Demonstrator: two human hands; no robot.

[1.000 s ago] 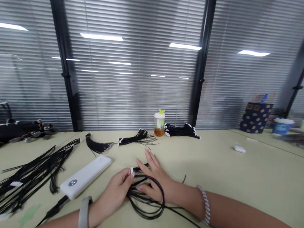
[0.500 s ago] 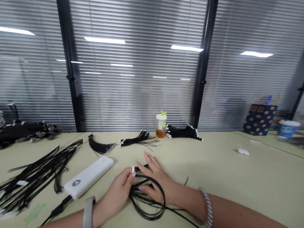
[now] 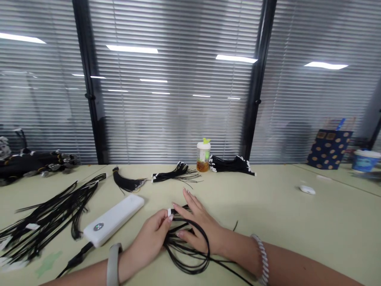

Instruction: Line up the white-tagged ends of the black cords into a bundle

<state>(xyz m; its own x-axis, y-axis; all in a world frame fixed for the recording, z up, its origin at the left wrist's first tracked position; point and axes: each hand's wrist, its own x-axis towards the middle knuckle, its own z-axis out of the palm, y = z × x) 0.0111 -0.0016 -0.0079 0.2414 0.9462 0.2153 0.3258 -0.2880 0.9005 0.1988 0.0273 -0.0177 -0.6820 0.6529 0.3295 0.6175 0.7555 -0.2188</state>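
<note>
My left hand [image 3: 148,237] pinches a small white wire connector [image 3: 169,212] between thumb and fingers. My right hand [image 3: 198,227] lies just beside it, with its fingers spread and its thumb over a loose bundle of thin black wires [image 3: 186,254]. The wires curve in a loop under both hands and trail toward the bottom of the picture. Their full length is partly hidden by my right hand. A white power bank [image 3: 113,220] lies just left of my left hand, with a black cable [image 3: 77,258] plugged into its near end.
Black wire bundles with white tips lie across the pale green table [image 3: 268,214]: a large heap [image 3: 50,216] at left and several smaller ones [image 3: 175,173] at the back. A bottle [image 3: 203,157], a dotted navy bag [image 3: 329,149] and a blue tub [image 3: 365,161] stand beyond, before slatted blinds.
The whole view has drifted slightly, with the table items shifting right in the picture. My hands keep nearly the same grip on the connector and wires.
</note>
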